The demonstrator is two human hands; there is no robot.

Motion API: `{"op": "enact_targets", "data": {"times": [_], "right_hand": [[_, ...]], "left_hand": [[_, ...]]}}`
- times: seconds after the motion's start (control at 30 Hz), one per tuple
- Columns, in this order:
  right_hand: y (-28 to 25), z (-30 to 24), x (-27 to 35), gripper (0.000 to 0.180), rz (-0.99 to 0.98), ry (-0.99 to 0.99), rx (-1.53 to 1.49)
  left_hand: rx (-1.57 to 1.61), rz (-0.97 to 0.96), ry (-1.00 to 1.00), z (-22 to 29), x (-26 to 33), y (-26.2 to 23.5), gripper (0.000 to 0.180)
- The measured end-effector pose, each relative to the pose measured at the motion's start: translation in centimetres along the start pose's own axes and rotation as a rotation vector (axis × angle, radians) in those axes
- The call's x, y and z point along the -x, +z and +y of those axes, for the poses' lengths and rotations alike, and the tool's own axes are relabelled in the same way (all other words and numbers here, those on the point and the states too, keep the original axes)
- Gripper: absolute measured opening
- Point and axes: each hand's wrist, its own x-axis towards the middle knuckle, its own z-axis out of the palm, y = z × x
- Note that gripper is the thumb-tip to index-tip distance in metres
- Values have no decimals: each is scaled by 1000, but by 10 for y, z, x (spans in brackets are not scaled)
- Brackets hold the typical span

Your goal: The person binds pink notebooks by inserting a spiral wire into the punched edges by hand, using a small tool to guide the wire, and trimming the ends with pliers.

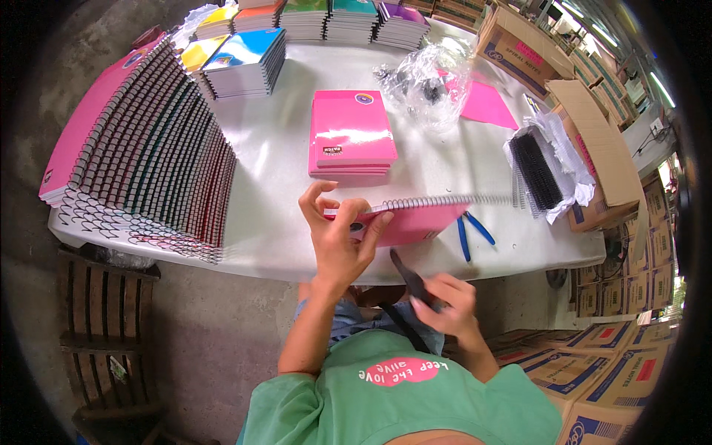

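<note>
Indoors, white table [267, 222], concrete floor [208, 334], cartons [615, 367], left hand [341, 233] pinching pink notebook [426, 222], right hand [451, 308] gripping a blurred tool [409, 274], apparently.

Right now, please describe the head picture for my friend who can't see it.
A person's left hand holds a pink notebook with a coil along its edge; the right hand grips a dark, blurred object. Notebook stacks and a blue-handled tool are on the white table.

White lettering [404, 367] is showing on the green shirt [386, 406] at six o'clock, dark print [575, 361] on red-labelled cartons [615, 389] at four, and small print [333, 150] on the topmost pink notebook [352, 121] at twelve.
</note>
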Motion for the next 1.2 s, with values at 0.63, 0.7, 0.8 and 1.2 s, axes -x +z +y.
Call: {"op": "enact_targets", "data": {"times": [0.63, 0.7, 0.8, 1.2], "right_hand": [[-35, 66, -93, 34, -421, 92, -340], [-24, 50, -92, 26, -104, -60, -698], [-17, 54, -115, 25, -372, -110, -201], [-10, 51, -132, 26, -220, -67, -555]], "left_hand": [[275, -110, 35, -40, -1, 5, 65], [251, -108, 27, -37, 0, -1, 62], [236, -160, 80, -38, -9, -4, 57], [502, -177, -330, -38, -10, 6, 83]]}}
